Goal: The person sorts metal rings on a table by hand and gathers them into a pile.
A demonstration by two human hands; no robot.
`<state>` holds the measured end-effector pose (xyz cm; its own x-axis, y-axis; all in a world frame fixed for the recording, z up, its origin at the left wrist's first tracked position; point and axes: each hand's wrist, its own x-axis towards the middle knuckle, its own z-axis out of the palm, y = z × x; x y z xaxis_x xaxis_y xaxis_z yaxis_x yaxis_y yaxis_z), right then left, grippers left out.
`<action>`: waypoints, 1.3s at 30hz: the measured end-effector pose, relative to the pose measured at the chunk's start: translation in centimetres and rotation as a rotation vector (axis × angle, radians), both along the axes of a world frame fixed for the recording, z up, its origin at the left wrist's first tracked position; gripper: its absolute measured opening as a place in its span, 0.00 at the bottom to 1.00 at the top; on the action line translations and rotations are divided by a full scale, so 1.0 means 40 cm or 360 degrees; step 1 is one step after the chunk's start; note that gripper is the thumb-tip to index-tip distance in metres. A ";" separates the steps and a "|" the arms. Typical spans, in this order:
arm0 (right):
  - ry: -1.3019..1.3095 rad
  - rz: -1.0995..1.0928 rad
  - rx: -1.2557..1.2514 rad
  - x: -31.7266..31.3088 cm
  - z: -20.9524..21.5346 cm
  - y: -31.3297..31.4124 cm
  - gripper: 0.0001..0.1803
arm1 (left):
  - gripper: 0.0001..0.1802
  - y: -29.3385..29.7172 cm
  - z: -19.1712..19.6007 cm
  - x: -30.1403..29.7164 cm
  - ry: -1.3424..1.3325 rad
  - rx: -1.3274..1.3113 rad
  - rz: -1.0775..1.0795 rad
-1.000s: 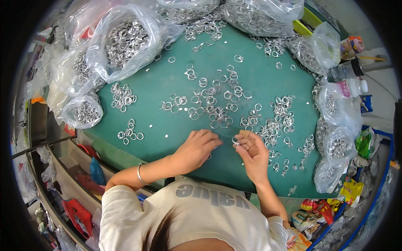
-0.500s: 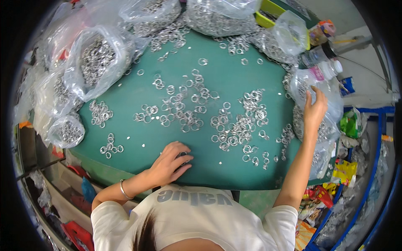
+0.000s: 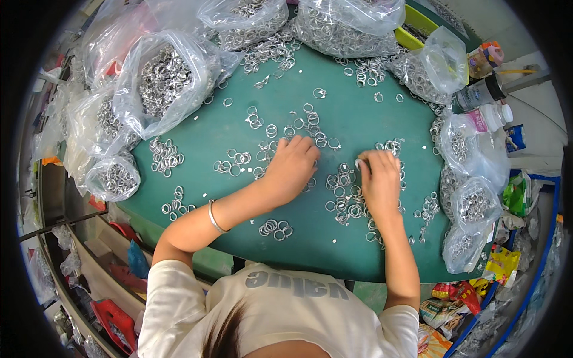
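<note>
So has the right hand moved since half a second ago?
Yes. The right hand has come back from the clear bags at the table's right edge to the loose metal rings mid-table, beside the left hand.

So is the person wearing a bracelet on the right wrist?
No, the thin bracelet sits on the left forearm near the wrist, while the right hand and its wrist are bare.

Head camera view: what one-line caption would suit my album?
Both hands, left hand and right hand, rest palm-down among loose metal rings on a green table.
</note>
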<state>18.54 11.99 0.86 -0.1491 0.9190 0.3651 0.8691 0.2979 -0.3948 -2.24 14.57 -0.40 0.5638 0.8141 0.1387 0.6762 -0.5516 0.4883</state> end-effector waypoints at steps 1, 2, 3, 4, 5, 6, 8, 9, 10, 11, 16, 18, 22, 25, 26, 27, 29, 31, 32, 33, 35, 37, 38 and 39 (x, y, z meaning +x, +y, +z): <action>0.0174 0.0042 -0.0073 -0.007 0.023 -0.021 0.05 | 0.15 0.003 0.001 -0.012 -0.0144 -0.0013 0.0017; 0.0348 0.0086 -0.0147 -0.018 0.036 -0.049 0.05 | 0.15 0.000 0.004 -0.026 -0.0226 -0.0085 0.0050; 0.0473 0.0108 -0.0337 -0.038 0.039 -0.088 0.06 | 0.15 -0.007 0.011 -0.036 -0.0314 -0.0158 0.0073; 0.0601 0.0128 -0.0525 -0.064 0.041 -0.124 0.08 | 0.15 -0.012 0.018 -0.043 -0.0399 -0.0229 0.0093; 0.0504 0.0250 -0.0535 -0.092 0.034 -0.156 0.08 | 0.15 -0.018 0.024 -0.047 -0.0585 -0.0341 0.0136; 0.0404 0.0365 -0.0543 -0.116 0.026 -0.182 0.09 | 0.16 -0.025 0.031 -0.051 -0.0773 -0.0454 0.0172; 0.0384 0.0540 -0.0555 -0.144 0.014 -0.206 0.10 | 0.17 -0.050 0.053 -0.065 -0.0909 -0.0585 0.0159; 0.0372 0.0629 -0.0559 -0.151 0.011 -0.208 0.11 | 0.18 -0.072 0.069 -0.083 -0.0856 -0.0604 0.0104; 0.0484 0.0550 -0.0598 -0.142 0.011 -0.197 0.11 | 0.18 -0.103 0.079 -0.103 -0.0801 -0.0625 0.0064; 0.0594 0.0469 -0.0638 -0.120 0.014 -0.171 0.11 | 0.18 -0.138 0.074 -0.120 -0.0672 -0.0589 -0.0011; 0.0282 0.0084 0.0030 -0.099 0.006 0.036 0.09 | 0.18 -0.264 0.009 -0.137 -0.0243 -0.0200 -0.0228; 0.0083 0.0100 -0.0074 -0.086 -0.030 0.050 0.09 | 0.16 -0.264 0.009 -0.138 -0.0344 -0.0197 -0.0185; 0.0246 0.0100 -0.0313 -0.055 -0.017 0.016 0.09 | 0.16 -0.174 0.047 -0.129 -0.0348 -0.0103 0.0022; 0.1358 -0.0083 -0.0983 -0.057 0.014 -0.034 0.07 | 0.14 -0.057 0.033 -0.077 -0.0332 0.0099 0.0109; 0.1782 -0.0168 -0.1224 -0.058 0.020 -0.048 0.07 | 0.13 -0.019 0.015 -0.062 -0.0335 0.0039 0.0095; 0.1846 -0.0106 -0.1307 -0.057 0.031 -0.058 0.07 | 0.13 0.010 0.000 -0.051 -0.0332 -0.0023 0.0086; 0.1880 -0.0083 -0.1301 -0.061 0.040 -0.082 0.08 | 0.13 0.041 -0.007 -0.045 -0.0359 -0.0069 0.0059; 0.1792 -0.0046 -0.1152 -0.068 0.019 -0.112 0.10 | 0.11 0.046 -0.001 -0.040 -0.0361 -0.0021 0.0062; 0.1448 -0.0023 -0.1093 -0.074 0.018 -0.117 0.10 | 0.11 0.039 -0.015 -0.039 -0.0280 0.0097 0.0087; 0.1103 0.0004 -0.1022 -0.085 0.032 -0.118 0.11 | 0.11 0.034 -0.026 -0.036 -0.0200 0.0220 0.0111; 0.0823 0.0052 -0.0891 -0.103 0.032 -0.130 0.11 | 0.10 0.024 -0.038 -0.042 -0.0096 0.0290 0.0105; 0.1269 0.0012 -0.1041 -0.094 0.012 -0.150 0.12 | 0.10 0.018 -0.026 -0.059 -0.0056 0.0184 0.0045; 0.1493 -0.0010 -0.1112 -0.091 0.009 -0.159 0.12 | 0.10 0.018 -0.025 -0.070 -0.0086 0.0204 0.0101; 0.1829 -0.0017 -0.1181 -0.095 0.014 -0.164 0.12 | 0.10 0.025 -0.022 -0.081 -0.0118 0.0224 0.0157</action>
